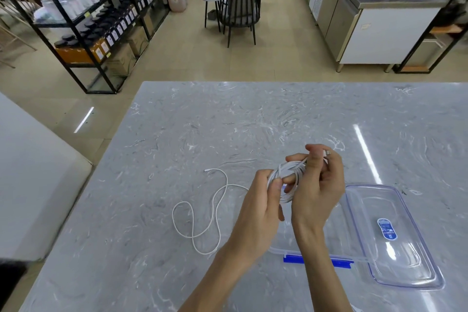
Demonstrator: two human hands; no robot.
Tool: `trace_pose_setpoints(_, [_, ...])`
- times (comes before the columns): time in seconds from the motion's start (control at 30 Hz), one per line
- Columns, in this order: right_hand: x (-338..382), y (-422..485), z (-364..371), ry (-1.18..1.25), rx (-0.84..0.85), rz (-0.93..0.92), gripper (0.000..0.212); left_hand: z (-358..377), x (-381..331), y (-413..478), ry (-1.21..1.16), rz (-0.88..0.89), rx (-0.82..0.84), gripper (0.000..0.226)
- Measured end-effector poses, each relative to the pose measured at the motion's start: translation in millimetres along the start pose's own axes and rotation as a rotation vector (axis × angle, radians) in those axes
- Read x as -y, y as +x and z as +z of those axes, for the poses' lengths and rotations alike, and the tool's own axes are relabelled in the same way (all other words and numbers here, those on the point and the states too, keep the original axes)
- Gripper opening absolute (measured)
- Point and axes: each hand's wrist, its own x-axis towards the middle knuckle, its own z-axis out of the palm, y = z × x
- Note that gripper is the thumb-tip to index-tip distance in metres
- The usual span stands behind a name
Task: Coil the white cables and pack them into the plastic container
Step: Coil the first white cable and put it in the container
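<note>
Both hands hold a coiled white cable (287,172) above the grey marble table (228,121). My left hand (263,200) pinches the coil's left side. My right hand (316,185) grips its right side, with a plug end showing by the thumb. A second white cable (200,213) lies loose in curves on the table, left of my hands. The clear plastic container (278,251) with a blue clip sits under my wrists, largely hidden by them. Its clear lid (395,235) with a blue label lies to the right.
The table's left edge runs diagonally, with a white counter (33,185) beyond it. Across the floor stand black shelving with bottles (101,20), a dark chair (240,7) and a steel cabinet (367,20).
</note>
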Motion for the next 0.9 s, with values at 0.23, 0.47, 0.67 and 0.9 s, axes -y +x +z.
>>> trace_pose_setpoints(0.23, [-17.7,4.9,-42.1,0.044,0.601,0.506,0.025,-25.1,18.6,12.6,0.003,-0.061,-0.043,0.020])
trace_pose_setpoints(0.47, [-45.0,2.5,-69.2,-0.077,0.625,0.739,0.027,-3.7,67.9,8.6,0.060,-0.261,0.048,0.012])
trace_pose_setpoints(0.67, [-72.0,11.9,-91.0,-0.257,0.557,0.759,0.025,16.0,94.1,18.2,-0.055,-0.524,0.134,0.019])
trace_pose_setpoints(0.9, [-86.9,31.1,-109.0,-0.002,0.580,0.990,0.027,11.9,94.3,29.4,-0.716,-0.820,0.248,0.022])
